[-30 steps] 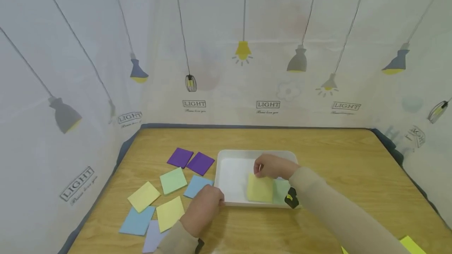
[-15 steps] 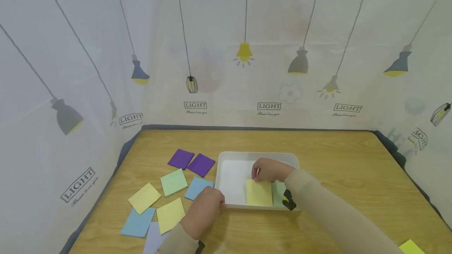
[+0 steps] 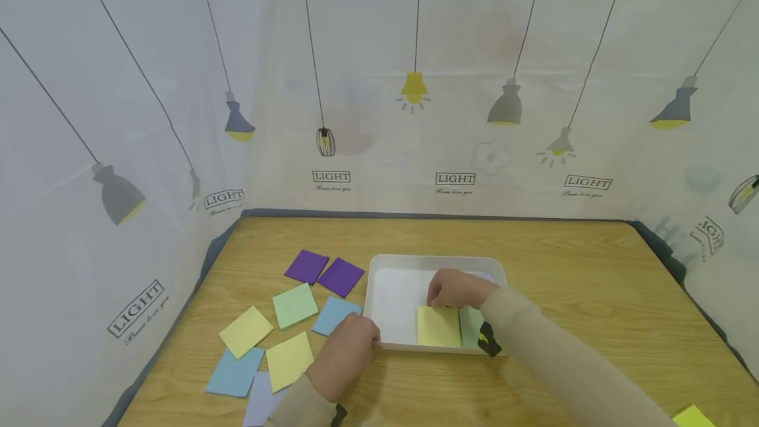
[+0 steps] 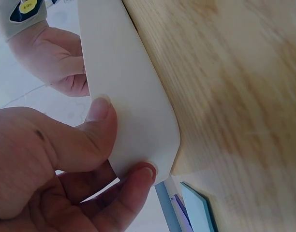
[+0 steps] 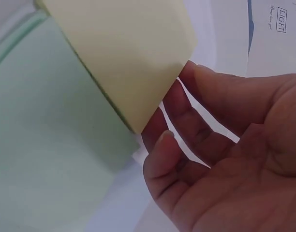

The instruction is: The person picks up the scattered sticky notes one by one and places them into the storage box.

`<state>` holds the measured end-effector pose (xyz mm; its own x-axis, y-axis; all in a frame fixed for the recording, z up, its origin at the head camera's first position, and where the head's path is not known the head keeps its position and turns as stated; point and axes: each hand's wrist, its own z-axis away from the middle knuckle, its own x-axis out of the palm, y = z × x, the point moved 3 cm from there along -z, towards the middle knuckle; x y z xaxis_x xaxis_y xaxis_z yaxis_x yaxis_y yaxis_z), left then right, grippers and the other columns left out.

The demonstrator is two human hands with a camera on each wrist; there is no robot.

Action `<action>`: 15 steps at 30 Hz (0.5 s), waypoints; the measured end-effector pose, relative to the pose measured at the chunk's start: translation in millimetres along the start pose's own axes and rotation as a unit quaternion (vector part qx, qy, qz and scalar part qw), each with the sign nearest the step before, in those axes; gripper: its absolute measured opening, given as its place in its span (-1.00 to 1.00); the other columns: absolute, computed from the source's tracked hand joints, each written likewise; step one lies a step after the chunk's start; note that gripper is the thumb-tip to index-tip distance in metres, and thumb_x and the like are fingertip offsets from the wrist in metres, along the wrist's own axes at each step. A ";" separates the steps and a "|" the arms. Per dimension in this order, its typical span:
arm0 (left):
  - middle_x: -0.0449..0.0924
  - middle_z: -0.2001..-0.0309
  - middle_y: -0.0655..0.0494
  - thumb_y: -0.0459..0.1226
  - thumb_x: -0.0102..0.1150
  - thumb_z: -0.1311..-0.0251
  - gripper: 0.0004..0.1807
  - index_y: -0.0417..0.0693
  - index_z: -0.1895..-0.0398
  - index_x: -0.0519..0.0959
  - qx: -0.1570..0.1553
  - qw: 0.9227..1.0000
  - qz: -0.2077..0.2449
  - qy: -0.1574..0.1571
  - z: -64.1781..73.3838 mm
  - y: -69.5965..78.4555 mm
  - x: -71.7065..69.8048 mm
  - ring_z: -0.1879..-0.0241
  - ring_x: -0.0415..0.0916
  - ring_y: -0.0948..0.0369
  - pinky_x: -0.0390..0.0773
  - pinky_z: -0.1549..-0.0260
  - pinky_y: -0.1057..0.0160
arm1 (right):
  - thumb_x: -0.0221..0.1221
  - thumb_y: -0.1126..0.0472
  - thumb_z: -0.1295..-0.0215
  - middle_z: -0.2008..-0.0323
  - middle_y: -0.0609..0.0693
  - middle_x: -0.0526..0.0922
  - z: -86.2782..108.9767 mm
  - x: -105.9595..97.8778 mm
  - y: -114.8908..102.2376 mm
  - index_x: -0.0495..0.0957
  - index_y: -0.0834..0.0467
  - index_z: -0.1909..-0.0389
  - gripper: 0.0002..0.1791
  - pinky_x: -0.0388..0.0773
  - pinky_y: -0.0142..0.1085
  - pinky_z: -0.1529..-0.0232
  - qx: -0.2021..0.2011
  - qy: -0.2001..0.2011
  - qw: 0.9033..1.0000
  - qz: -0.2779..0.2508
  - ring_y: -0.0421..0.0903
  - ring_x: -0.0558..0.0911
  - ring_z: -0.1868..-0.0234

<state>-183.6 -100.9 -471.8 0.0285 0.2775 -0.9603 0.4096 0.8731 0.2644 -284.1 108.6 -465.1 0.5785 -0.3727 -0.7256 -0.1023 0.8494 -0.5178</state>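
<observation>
Yellow sticky-note block (image 3: 439, 327): inside the white tray (image 3: 388, 302), along its near wall, right of the tray's middle; it reaches from the grip toward that wall.
Right hand (image 3: 458, 287): over the tray; its grip is clamped on the block's far edge, thumb and fingers bent there, some tips hidden behind it.
Left hand (image 3: 346, 351): pinches the tray's near left corner, thumb on the outer wall.
Green sticky-note block (image 3: 471, 325): in the tray, right of the yellow one, partly covered by the right arm; whether the two overlap I cannot tell.
Purple squares (image 3: 340, 277): two on the tabletop (image 3: 569, 282), left of the tray.
Lime-yellow square (image 3: 692, 416): well apart from the tray, toward the near right.
</observation>
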 end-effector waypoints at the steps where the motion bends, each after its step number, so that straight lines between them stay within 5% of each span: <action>1: 0.68 0.54 0.19 -0.35 0.43 -0.07 -0.87 -0.05 0.60 0.75 0.001 1.000 0.000 0.002 -0.1 -0.2 0.4 0.49 0.52 0.26 0.61 0.35 0.25 | 0.21 0.31 -0.38 0.36 -0.06 0.62 0.4 0.1 0.2 0.71 0.11 0.30 -0.88 0.50 -0.35 0.38 0.000 0.001 1.000 0.002 -0.14 0.51 0.35; 15: 0.69 0.53 0.18 -0.33 0.43 -0.10 -0.88 -0.04 0.57 0.76 -0.008 1.000 -0.001 -0.006 -0.1 0.2 0.7 0.47 0.52 0.25 0.62 0.32 0.23 | 0.22 0.25 -0.39 0.33 -0.07 0.64 5.8 2.2 1.6 0.71 0.12 0.30 -0.90 0.51 -0.31 0.32 -0.023 0.018 1.000 0.001 -0.13 0.52 0.32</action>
<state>-183.6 -100.5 -472.4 0.0394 0.2715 -0.9616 0.3952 0.8797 0.2646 -278.2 111.3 -464.8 0.5495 -0.3843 -0.7419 -0.1406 0.8327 -0.5355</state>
